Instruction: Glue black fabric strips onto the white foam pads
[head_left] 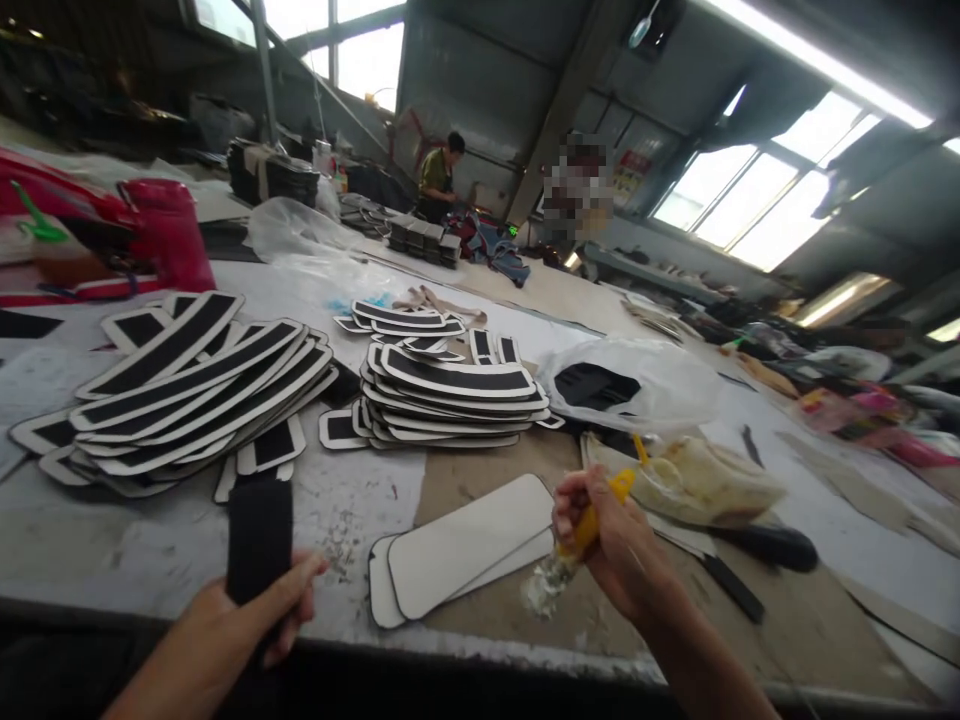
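My left hand grips a black rectangular piece upright at the table's near edge. My right hand is closed round a yellow-handled brush whose glue-caked bristles point down-left, just right of two white rounded pieces lying flat on the brown board. Behind them sit stacks of black pieces with white borders: a fanned pile at left and a curved stack at centre.
A clear plastic bag with black pieces lies right of the centre stack, and a bag of yellowish glue beside it. A red container stands far left. Another person works at the far end of the long table.
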